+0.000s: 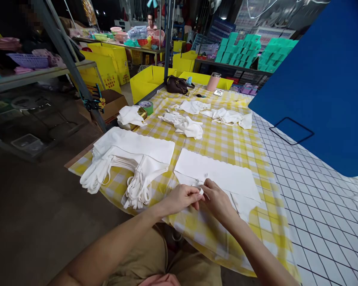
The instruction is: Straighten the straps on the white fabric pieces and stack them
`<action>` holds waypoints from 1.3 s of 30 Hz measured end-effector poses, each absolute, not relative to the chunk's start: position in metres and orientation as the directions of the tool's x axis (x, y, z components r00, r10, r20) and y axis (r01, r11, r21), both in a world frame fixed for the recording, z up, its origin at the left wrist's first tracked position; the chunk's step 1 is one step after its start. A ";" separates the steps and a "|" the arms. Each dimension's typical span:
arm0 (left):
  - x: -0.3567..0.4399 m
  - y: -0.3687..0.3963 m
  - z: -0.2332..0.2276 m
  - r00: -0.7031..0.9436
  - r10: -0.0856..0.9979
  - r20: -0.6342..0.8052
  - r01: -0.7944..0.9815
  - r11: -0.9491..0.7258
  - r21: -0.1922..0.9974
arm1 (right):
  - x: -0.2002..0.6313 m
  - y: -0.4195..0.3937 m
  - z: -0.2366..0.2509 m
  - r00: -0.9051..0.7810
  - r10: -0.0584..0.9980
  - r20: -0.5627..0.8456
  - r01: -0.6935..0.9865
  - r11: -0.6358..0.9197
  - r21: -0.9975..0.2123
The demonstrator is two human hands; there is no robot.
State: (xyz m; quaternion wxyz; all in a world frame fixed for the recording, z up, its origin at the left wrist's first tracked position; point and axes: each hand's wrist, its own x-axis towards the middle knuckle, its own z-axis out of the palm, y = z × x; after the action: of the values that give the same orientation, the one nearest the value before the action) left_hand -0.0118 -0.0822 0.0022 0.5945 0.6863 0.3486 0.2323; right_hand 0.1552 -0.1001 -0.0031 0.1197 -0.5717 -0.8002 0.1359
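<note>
A white strappy bra top [220, 171] lies spread flat on the yellow checked tablecloth [220, 234] in front of me. At its near edge, my left hand [183, 197] is closed in a pinch on a small looped end of white strap [201, 191]. Close against it, my right hand [216, 198] has its fingers pressed together at the same strap; the exact grip is partly hidden by the fingers. To the left lies a neat pile of similar white bra tops [137, 145], their straps [137, 192] bunched and hanging toward me.
Several crumpled white garments [187, 127] lie farther back. Beyond them are a dark handbag [176, 85], a pink tumbler [214, 82] and green tape [146, 106]. A metal post [74, 67] rises at left, a blue panel [322, 91] at right. Another person [150, 22] sits far back.
</note>
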 end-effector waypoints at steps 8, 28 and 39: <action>-0.017 -0.083 -0.001 0.679 0.728 -0.093 0.179 -0.041 0.983 | 0.156 -0.090 -0.013 -0.399 0.907 0.133 0.786 0.413 -0.459; -0.022 -0.081 -0.008 0.666 0.745 0.038 0.366 -0.370 0.854 | 0.208 -0.066 0.007 -0.140 0.989 0.049 0.989 0.138 0.056; -0.011 -0.064 0.004 0.601 0.795 0.085 0.495 -0.453 0.742 | 0.205 -0.070 0.010 -0.119 0.985 0.122 0.809 0.167 -0.563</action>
State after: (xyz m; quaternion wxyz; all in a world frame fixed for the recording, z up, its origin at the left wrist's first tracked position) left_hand -0.0109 -0.0640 0.0041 0.3473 0.8246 0.3909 0.2160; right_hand 0.2045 -0.0701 0.0102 0.2402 -0.6187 -0.7252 0.1834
